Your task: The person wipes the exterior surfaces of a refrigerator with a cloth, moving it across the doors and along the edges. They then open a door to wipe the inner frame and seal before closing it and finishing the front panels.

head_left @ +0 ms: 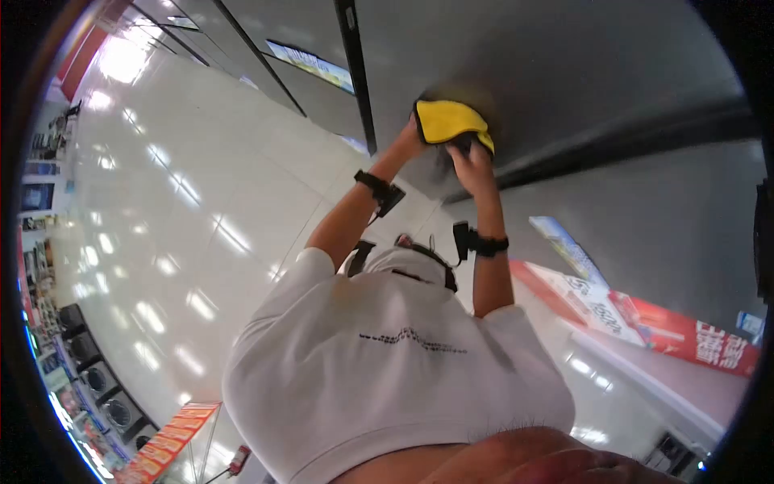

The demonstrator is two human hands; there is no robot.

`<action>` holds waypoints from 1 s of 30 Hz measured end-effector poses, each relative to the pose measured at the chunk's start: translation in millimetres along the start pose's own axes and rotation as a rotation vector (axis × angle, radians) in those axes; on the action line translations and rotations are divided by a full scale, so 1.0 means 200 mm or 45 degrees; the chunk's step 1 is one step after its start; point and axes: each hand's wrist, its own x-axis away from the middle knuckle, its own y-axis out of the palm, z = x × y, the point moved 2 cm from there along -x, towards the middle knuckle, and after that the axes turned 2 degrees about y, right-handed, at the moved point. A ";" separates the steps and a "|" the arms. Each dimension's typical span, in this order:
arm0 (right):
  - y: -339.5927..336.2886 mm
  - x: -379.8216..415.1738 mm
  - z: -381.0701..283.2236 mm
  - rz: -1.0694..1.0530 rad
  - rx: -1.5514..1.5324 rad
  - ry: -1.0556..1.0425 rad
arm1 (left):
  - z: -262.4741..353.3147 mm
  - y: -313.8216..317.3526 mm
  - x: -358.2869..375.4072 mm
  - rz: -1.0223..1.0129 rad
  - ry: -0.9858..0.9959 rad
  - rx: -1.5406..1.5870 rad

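Pressing against a glossy dark grey panel [613,73], both hands meet on a bright yellow folded cloth [446,119]. The left hand [409,139] grips the cloth's lower left edge, fingers curled closed around the fabric. The right hand [474,157] is just beside it, closed on the cloth's lower right corner, with its fingers partly hidden under the fold. The cloth lies flat on the panel, near a dark horizontal seam [629,133] that runs off to the right, and to the right of a black vertical strip [356,73] that divides the panel.

Each wrist wears a black strap: the one on the left wrist [377,189] carries a small black box, and so does the one on the right wrist [482,242]. Both bare forearms run down to the short sleeves of a white T-shirt [395,371] with a line of small dark print across it. A red-and-white printed banner [685,327] shows at the right edge of the view.
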 end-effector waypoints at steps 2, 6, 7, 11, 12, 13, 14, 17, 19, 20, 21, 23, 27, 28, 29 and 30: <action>-0.07 -0.02 -0.07 0.058 -0.046 -0.024 | 0.07 -0.12 -0.09 0.024 -0.226 0.214; -0.24 0.01 -0.49 0.353 -0.122 -0.107 | 0.28 -0.50 -0.29 0.116 -0.386 0.450; -0.28 0.00 -0.49 0.421 -0.133 -0.177 | 0.29 -0.56 -0.33 0.112 -0.386 0.464; -0.24 -0.11 -0.82 0.385 -0.241 -0.275 | 0.21 -0.84 -0.47 0.363 -0.130 0.402; -0.19 -0.17 -0.79 0.385 -0.190 -0.230 | 0.15 -0.89 -0.48 0.479 -0.151 0.517; -0.14 -0.21 -0.76 0.374 -0.182 -0.238 | 0.05 -0.85 -0.45 0.404 -0.065 0.412; -0.07 -0.26 -0.74 0.359 -0.063 -0.228 | -0.02 -0.78 -0.37 0.416 -0.170 0.381; 0.10 -0.31 -0.77 0.414 0.218 -0.307 | -0.19 -0.69 -0.18 0.329 -0.161 0.408; 0.21 -0.33 -0.84 0.552 0.298 -0.420 | -0.24 -0.71 -0.15 0.312 -0.127 0.417; 0.24 -0.35 -0.86 0.545 0.314 -0.422 | -0.25 -0.72 -0.15 0.299 -0.089 0.419; 0.26 -0.37 -0.86 0.570 0.387 -0.446 | -0.20 -0.80 -0.18 0.264 -0.132 0.651; 0.28 -0.39 -0.84 0.529 0.436 -0.407 | -0.18 -0.85 -0.24 0.343 -0.115 0.642; 0.28 -0.50 -1.04 0.626 0.364 -0.608 | -0.08 -1.10 -0.33 0.543 -0.168 0.530; 0.30 -0.51 -1.08 0.618 0.361 -0.612 | -0.09 -1.13 -0.35 0.550 -0.211 0.563; 0.33 -0.53 -1.12 0.561 0.211 -0.591 | -0.11 -1.17 -0.37 0.556 -0.215 0.553; 0.37 -0.57 -1.16 0.500 0.057 -0.577 | -0.14 -1.21 -0.40 0.542 -0.227 0.521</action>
